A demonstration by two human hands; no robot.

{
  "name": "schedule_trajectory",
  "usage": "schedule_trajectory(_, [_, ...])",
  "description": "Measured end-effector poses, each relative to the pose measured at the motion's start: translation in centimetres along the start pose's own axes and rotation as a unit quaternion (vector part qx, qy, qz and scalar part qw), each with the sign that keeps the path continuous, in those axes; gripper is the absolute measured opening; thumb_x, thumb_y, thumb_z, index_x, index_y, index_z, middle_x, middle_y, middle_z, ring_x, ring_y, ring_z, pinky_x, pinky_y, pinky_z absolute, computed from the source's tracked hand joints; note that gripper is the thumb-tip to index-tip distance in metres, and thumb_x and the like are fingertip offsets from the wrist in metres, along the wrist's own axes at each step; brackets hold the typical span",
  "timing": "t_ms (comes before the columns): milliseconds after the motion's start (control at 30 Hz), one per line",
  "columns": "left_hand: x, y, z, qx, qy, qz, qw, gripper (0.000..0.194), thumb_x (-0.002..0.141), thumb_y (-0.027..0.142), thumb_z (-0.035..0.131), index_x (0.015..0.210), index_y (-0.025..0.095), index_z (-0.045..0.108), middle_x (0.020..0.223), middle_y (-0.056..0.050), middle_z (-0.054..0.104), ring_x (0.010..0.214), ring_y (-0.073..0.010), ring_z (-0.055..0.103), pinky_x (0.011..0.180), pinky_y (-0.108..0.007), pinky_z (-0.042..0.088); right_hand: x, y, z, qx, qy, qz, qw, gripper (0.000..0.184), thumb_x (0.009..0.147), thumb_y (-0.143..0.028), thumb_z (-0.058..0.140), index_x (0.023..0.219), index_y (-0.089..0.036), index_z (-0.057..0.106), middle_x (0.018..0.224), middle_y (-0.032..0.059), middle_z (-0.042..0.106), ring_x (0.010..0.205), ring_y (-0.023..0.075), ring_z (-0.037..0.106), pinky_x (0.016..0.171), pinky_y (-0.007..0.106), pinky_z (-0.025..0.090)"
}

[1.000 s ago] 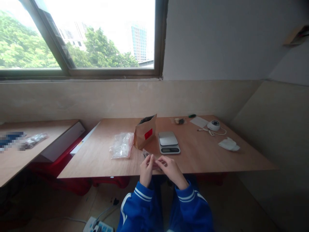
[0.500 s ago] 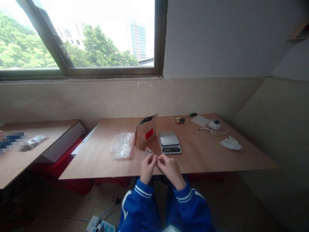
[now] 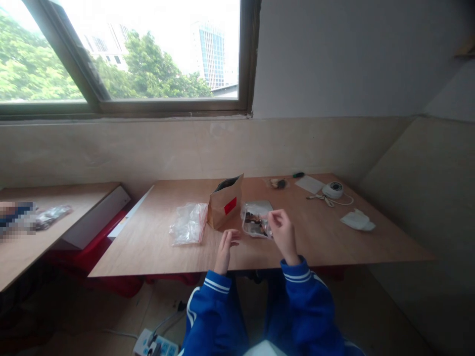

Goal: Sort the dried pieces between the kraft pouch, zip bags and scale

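A clear plastic bag [image 3: 255, 226] with dark brown pieces inside lies over the kitchen scale [image 3: 264, 203], hiding its display and most of its plate. My right hand [image 3: 284, 230] is closed in a pinch at the bag's right edge. To the left of the bag, my left hand [image 3: 225, 249] is open above the table, its fingers loosely stretched and holding nothing. Behind it a brown paper pouch [image 3: 218, 210] with a red label stands upright, its top open.
Empty clear bags [image 3: 188, 225] lie left of the pouch. A small bag of pieces [image 3: 279, 183], a white sheet [image 3: 309, 184], a white camera [image 3: 332, 190] with its cable and a crumpled white tissue [image 3: 358, 220] occupy the back and right. A second table [image 3: 79, 198] stands left.
The bag of dark pieces now lies on the scale, which was uncovered before. My hands have parted: the right moved forward and right to the scale, the left opened.
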State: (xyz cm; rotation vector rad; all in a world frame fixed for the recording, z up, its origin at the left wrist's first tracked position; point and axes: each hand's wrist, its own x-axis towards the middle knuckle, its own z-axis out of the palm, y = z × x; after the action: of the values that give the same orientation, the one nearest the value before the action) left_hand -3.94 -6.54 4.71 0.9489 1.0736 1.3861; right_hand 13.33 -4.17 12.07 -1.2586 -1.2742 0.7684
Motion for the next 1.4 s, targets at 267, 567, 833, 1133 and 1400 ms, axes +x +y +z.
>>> schedule_trajectory(267, [3.5,-4.4,1.1,-0.188,-0.033,-0.102,0.976,0.044,0.076,0.05,0.06,0.104,0.016,0.061,0.105,-0.01,0.066,0.1,-0.0228,0.062,0.094,-0.04,0.043,0.0,4.4,2.2,-0.042,-0.053,0.006,0.998,0.027,0.082,-0.045,0.051,0.09,-0.019,0.05,0.093,0.0105,0.065,0.071,0.0193,0.063,0.06,0.032,0.052])
schedule_trajectory(567, [3.5,-5.3,0.4,-0.25,0.01,-0.107,0.962,0.034,0.071,0.043,0.069,0.09,0.017,0.06,0.09,-0.004,0.067,0.083,-0.0137,0.063,0.079,-0.026,0.046,-1.5,4.1,4.3,-0.177,0.091,-0.121,0.973,0.022,0.083,-0.039,0.055,0.082,-0.02,0.045,0.076,0.0008,0.048,0.062,0.0137,0.048,0.064,0.03,0.047])
schedule_trajectory(833, [3.6,-6.0,0.3,-0.255,0.004,-0.089,0.963,0.027,0.067,0.032,0.075,0.084,0.018,0.06,0.081,-0.001,0.067,0.075,-0.0114,0.062,0.072,-0.023,0.045,-1.3,4.2,2.9,-0.127,-0.076,-0.083,0.986,0.013,0.085,-0.031,0.053,0.08,-0.019,0.054,0.077,0.0028,0.06,0.068,0.0152,0.057,0.068,0.028,0.049])
schedule_trajectory(1133, [3.6,-5.8,0.1,-0.262,0.005,-0.074,0.962,0.027,0.065,0.032,0.076,0.084,0.018,0.06,0.081,0.0,0.065,0.074,-0.0109,0.061,0.072,-0.023,0.045,-1.7,8.1,2.2,-0.143,-0.225,-0.053,0.962,0.032,0.07,-0.01,0.065,0.1,-0.02,0.062,0.104,0.0078,0.062,0.1,0.0231,0.059,0.089,0.04,0.048])
schedule_trajectory(1400, [3.5,-5.6,0.0,-0.26,0.006,-0.077,0.962,0.027,0.065,0.032,0.075,0.084,0.019,0.061,0.082,0.0,0.065,0.076,-0.0109,0.061,0.071,-0.022,0.046,-1.5,7.4,2.4,-0.174,-0.247,-0.038,0.952,0.018,0.073,-0.004,0.057,0.081,-0.017,0.066,0.087,0.0046,0.058,0.076,0.0177,0.062,0.077,0.033,0.051])
